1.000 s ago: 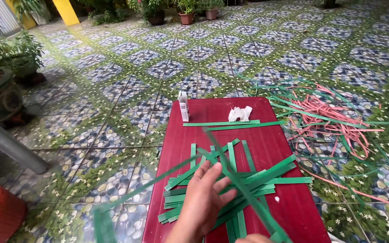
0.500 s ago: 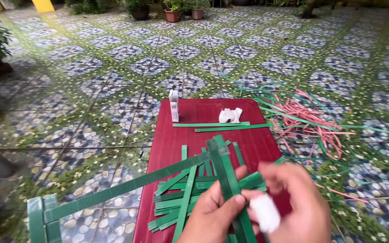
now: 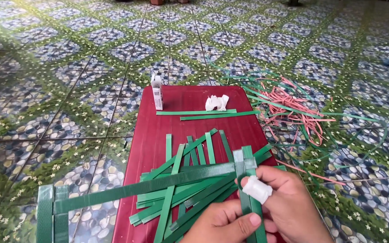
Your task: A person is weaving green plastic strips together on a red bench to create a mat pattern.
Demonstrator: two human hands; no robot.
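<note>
Both hands, left (image 3: 223,222) and right (image 3: 289,207), pinch crossed green straps (image 3: 244,166) near the red table's (image 3: 190,114) near edge. A small box (image 3: 157,92) stands far left; pink strips (image 3: 289,101) lie right.

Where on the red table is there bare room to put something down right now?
The red table has bare surface along its left side, between the small white box and the pile of green strips, and in a band between the two loose strips and the pile. The near end is crowded under both hands: left, right.
</note>
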